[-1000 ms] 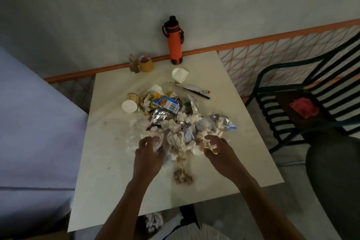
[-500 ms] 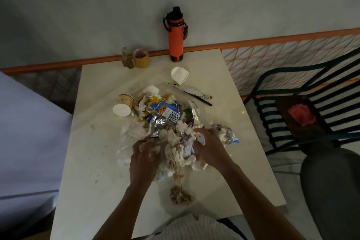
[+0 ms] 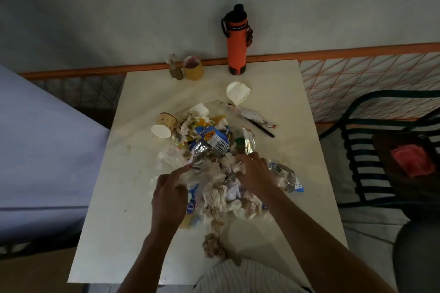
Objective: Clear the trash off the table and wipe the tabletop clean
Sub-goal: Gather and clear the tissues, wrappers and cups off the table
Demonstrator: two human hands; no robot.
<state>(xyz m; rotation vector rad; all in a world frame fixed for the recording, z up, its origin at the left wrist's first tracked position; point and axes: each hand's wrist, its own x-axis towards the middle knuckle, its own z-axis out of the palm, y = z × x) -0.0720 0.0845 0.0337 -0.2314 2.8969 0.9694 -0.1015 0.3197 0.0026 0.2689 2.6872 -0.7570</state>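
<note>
A heap of crumpled tissues and wrappers (image 3: 214, 188) is spread over the middle of the surface (image 3: 114, 197). Its near left edge is clutched by the left hand (image 3: 167, 200), and tissue at its right is gripped by the right hand (image 3: 256, 173).

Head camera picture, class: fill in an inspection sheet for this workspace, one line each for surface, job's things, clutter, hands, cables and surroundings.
Surface: pale table, stained and smudged.
Job's things: heap of crumpled tissues and wrappers mid-table; blue snack packet on top; tipped paper cup at its left; wiping cloth nothing seen.
Clutter: orange bottle upright at the far edge; yellow cup beside it; folded white paper; brown wad near the front edge.
Hands: left hand and right hand both dug into the heap, fingers curled into tissues.
Cables: nothing seen.
Surroundings: dark chair at right, red cloth on its seat.
</note>
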